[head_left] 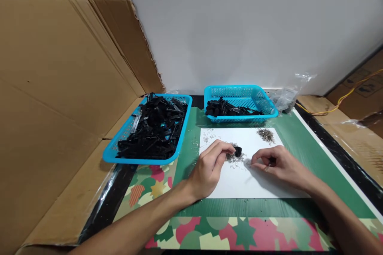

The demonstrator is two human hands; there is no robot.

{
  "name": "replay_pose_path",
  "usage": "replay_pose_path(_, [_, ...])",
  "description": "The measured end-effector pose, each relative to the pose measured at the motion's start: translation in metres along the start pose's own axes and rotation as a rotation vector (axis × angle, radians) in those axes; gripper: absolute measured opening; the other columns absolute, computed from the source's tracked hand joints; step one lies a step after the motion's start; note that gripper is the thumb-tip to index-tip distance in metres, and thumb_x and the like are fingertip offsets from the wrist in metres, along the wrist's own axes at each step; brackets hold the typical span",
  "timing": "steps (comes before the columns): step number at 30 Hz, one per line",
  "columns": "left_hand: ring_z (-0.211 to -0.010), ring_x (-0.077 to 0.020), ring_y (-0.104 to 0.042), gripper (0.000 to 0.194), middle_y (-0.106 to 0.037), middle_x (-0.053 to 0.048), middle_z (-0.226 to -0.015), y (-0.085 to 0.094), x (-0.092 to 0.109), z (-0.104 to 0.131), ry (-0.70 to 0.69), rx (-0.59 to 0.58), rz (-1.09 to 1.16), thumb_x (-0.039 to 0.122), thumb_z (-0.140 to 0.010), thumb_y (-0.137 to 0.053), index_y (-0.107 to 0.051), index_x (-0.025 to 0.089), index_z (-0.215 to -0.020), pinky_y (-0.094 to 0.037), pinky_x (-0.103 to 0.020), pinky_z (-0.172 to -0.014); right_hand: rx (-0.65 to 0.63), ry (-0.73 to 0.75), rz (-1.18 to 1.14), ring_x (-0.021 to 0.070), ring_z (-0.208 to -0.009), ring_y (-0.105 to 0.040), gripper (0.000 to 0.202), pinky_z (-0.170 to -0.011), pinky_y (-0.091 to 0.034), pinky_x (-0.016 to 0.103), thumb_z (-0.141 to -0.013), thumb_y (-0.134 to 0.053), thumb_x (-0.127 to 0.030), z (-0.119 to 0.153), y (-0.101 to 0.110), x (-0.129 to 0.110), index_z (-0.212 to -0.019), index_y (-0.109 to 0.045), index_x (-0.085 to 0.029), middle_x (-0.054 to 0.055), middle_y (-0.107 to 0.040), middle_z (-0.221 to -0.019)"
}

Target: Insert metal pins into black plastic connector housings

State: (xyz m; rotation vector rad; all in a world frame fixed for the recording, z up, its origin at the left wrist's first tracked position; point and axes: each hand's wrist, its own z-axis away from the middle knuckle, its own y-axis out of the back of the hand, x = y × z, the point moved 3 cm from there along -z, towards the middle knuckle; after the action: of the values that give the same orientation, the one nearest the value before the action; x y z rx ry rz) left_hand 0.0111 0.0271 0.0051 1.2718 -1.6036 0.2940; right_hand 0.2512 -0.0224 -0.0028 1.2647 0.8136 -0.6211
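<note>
My left hand (pixel 211 167) pinches a small black plastic part (pixel 238 152) between thumb and fingers. It holds the part over a scattered pile of tiny metal pieces (pixel 236 163) on a white sheet (pixel 227 187). To the right, apart from the part, my right hand (pixel 275 163) has thumb and forefinger pressed together above the sheet. Whatever sits between those fingertips is too small to name. A second, denser heap of tiny brownish metal pieces (pixel 265 135) lies near the sheet's far right corner. Loose slim metal bits (pixel 207 138) are spread at its far left.
A blue basket (pixel 183 143) heaped with black plastic parts (pixel 158 127) stands at left. Another blue basket (pixel 242 119), holding fewer black parts, stands behind the sheet. Beside it lies a clear plastic bag (pixel 285 99). Cardboard (pixel 60 67) walls the left side; a yellow cable (pixel 344 97) runs at right.
</note>
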Motion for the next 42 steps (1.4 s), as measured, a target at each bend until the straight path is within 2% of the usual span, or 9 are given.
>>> replay_pose_path(3, [-0.096,-0.0162,-0.062,0.025,-0.065,-0.006,-0.105,-0.001,-0.002,0.000,0.000,-0.019,-0.001,0.011,-0.108,-0.040,-0.064,0.017,-0.113,-0.049,-0.028,-0.085,0.100,0.031,-0.030,0.0126,-0.057,-0.036,0.031,-0.054,-0.028,0.027,-0.094,-0.070,-0.046,0.004,0.004,0.003,-0.086,-0.082,-0.019,-0.002,-0.045,-0.058])
replay_pose_path(7, [-0.097,-0.0162,-0.062,0.025,-0.065,-0.006,-0.104,-0.002,-0.003,0.001,-0.009,-0.027,0.004,0.010,-0.107,-0.040,-0.063,0.017,-0.114,-0.048,-0.028,-0.086,0.049,0.029,-0.004,0.0125,-0.056,-0.036,0.031,-0.053,-0.028,0.027,-0.093,-0.070,-0.046,0.006,0.002,0.004,-0.083,-0.082,-0.019,-0.002,-0.046,-0.057])
replay_pose_path(10, [-0.095,-0.0155,-0.062,0.026,-0.064,-0.006,-0.105,-0.003,-0.003,0.001,-0.006,-0.039,0.000,0.010,-0.107,-0.040,-0.063,0.017,-0.116,-0.049,-0.027,-0.085,0.133,0.034,-0.004,0.0122,-0.056,-0.036,0.032,-0.053,-0.028,0.027,-0.093,-0.070,-0.046,0.005,0.005,0.001,-0.084,-0.082,-0.018,-0.002,-0.046,-0.058])
replay_pose_path(14, [-0.097,-0.0156,-0.064,0.026,-0.066,-0.006,-0.107,-0.004,-0.004,0.000,0.017,-0.056,0.008,0.010,-0.107,-0.042,-0.064,0.017,-0.119,-0.050,-0.028,-0.086,0.026,0.032,0.048,0.0120,-0.056,-0.036,0.029,-0.053,-0.028,0.026,-0.095,-0.068,-0.043,0.005,0.000,-0.002,-0.085,-0.082,-0.020,-0.003,-0.044,-0.057])
replay_pose_path(17, [-0.097,-0.0158,-0.065,0.025,-0.067,-0.006,-0.105,-0.004,-0.004,-0.001,0.019,-0.049,0.014,0.010,-0.106,-0.044,-0.066,0.017,-0.115,-0.051,-0.028,-0.086,0.059,0.026,0.064,0.0118,-0.055,-0.035,0.029,-0.052,-0.027,0.026,-0.096,-0.067,-0.043,0.007,0.002,-0.001,-0.086,-0.082,-0.020,-0.004,-0.042,-0.056])
replay_pose_path(28, [-0.098,-0.0174,-0.064,0.028,-0.068,-0.006,-0.103,-0.003,-0.001,-0.004,-0.022,-0.034,-0.019,0.005,-0.103,-0.043,-0.067,0.017,-0.111,-0.051,-0.030,-0.086,0.154,0.019,0.046,0.0120,-0.053,-0.036,0.034,-0.049,-0.028,0.027,-0.094,-0.069,-0.050,0.011,0.008,0.004,-0.084,-0.083,-0.020,-0.001,-0.049,-0.055])
replay_pose_path(37, [-0.101,-0.0180,-0.067,0.028,-0.068,-0.008,-0.106,-0.003,-0.002,-0.001,-0.034,-0.039,0.000,0.005,-0.102,-0.044,-0.070,0.017,-0.105,-0.052,-0.030,-0.089,0.121,0.017,-0.025,0.0111,-0.051,-0.037,0.025,-0.048,-0.026,0.026,-0.088,-0.076,-0.042,0.010,0.007,0.001,-0.080,-0.085,-0.021,-0.002,-0.047,-0.053])
replay_pose_path(39, [-0.102,-0.0181,-0.067,0.028,-0.068,-0.008,-0.106,-0.003,-0.001,-0.001,-0.033,-0.037,0.003,0.006,-0.102,-0.045,-0.070,0.017,-0.105,-0.052,-0.030,-0.089,0.174,0.030,-0.042,0.0106,-0.050,-0.037,0.023,-0.047,-0.026,0.025,-0.088,-0.077,-0.040,0.010,0.007,-0.001,-0.080,-0.084,-0.020,-0.002,-0.048,-0.052])
replay_pose_path(42, [-0.101,-0.0182,-0.067,0.024,-0.068,-0.008,-0.106,-0.003,0.002,-0.002,-0.045,-0.064,0.016,0.008,-0.102,-0.049,-0.071,0.017,-0.107,-0.053,-0.031,-0.089,0.325,0.104,-0.089,0.0101,-0.047,-0.038,0.022,-0.044,-0.028,0.025,-0.088,-0.079,-0.039,0.012,0.005,-0.007,-0.078,-0.083,-0.020,-0.002,-0.054,-0.050])
